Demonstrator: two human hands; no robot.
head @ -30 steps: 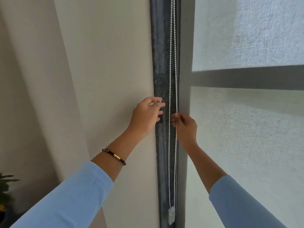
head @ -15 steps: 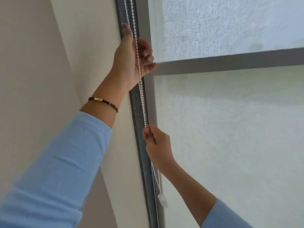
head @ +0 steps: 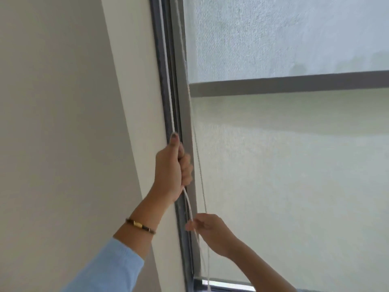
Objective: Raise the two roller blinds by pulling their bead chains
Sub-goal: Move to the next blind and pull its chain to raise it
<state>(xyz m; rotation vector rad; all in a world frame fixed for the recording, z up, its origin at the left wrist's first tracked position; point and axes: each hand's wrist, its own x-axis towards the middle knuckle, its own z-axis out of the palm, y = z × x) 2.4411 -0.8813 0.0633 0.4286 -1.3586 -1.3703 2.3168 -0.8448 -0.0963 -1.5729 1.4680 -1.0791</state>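
A pale, see-through roller blind [head: 284, 175] covers the window on the right, and its bottom edge hangs a little above the sill at the lower right. Its white bead chain [head: 167, 87] runs down along the dark window frame [head: 166, 106]. My left hand [head: 171, 171] is shut in a fist around one strand of the chain, thumb pointing up. Lower down, my right hand [head: 210, 232] pinches the same strand between its fingertips. The other strand [head: 199, 165] hangs free just right of my left fist. Only one blind shows.
A cream wall [head: 63, 123] fills the left side and meets the frame. A grey horizontal window bar [head: 294, 85] shows through the fabric. A strip of glass and frame [head: 223, 284] is uncovered below the blind.
My left hand has come down from high on the chain and closed into a fist. My right hand has dropped lower. A gap now shows under the blind's bottom edge.
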